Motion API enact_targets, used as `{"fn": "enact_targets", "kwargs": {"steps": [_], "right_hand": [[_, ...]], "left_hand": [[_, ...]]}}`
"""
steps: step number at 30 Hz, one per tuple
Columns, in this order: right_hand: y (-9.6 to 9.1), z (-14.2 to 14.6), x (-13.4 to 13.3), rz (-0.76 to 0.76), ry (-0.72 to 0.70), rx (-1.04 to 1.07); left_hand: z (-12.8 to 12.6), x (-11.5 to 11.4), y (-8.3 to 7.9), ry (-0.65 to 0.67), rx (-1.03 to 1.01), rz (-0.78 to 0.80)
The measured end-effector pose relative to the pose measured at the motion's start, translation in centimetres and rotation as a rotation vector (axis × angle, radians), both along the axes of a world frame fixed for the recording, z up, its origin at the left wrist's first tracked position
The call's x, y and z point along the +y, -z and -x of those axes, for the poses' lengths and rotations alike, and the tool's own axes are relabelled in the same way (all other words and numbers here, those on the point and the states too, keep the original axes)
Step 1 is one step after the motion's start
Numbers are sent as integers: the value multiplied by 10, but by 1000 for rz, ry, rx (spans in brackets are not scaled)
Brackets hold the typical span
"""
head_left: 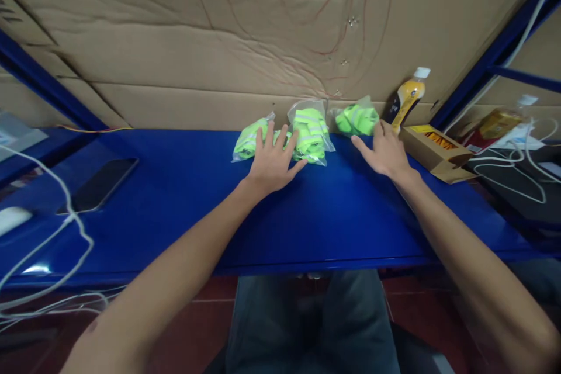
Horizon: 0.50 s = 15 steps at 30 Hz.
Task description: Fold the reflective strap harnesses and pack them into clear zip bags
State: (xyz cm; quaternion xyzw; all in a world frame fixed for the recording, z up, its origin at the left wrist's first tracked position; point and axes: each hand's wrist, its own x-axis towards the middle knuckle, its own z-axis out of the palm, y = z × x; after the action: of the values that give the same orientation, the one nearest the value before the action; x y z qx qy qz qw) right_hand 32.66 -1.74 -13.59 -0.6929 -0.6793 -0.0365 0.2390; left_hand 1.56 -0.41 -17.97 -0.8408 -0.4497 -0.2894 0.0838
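Three clear plastic bags of neon-green fabric lie in a row at the back of the blue shelf [184,198]. My left hand [274,160] rests flat with fingers spread, its fingertips touching the left bag [246,141] and the middle bag [310,133]. My right hand [385,152] lies open on the shelf, its fingers reaching the right bag [357,118]. Neither hand grips anything.
A dark phone [100,184] lies on the shelf at left, with white cables [65,228] trailing over its edge. At right stand an orange drink bottle [407,99] and an open cardboard box [436,152]. Cardboard sheets [219,41] form the back wall. More cables lie far right.
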Motion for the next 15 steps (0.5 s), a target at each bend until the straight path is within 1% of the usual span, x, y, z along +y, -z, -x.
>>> {"fn": "enact_targets", "kwargs": {"steps": [2,5,6,9,12,15], "right_hand": [[4,6,5,26,-16,-36],[5,18,11,104,7,-87],[4,21,13,134,-9,-110],[2,26,18,209,-117,-141],[1,23,26,173,-250,-185],[8,19,32,131,-440,-266]], "left_hand": [[-1,0,0,5,-3,1],[-1,-1,-3,2,21,2],[-1,-1,-5,-5,30,-4],[0,-3,-9,-40,12,-25],[5,-3,-12,-119,-59,-23],[12,0,-13,-224,-123,-26]]}}
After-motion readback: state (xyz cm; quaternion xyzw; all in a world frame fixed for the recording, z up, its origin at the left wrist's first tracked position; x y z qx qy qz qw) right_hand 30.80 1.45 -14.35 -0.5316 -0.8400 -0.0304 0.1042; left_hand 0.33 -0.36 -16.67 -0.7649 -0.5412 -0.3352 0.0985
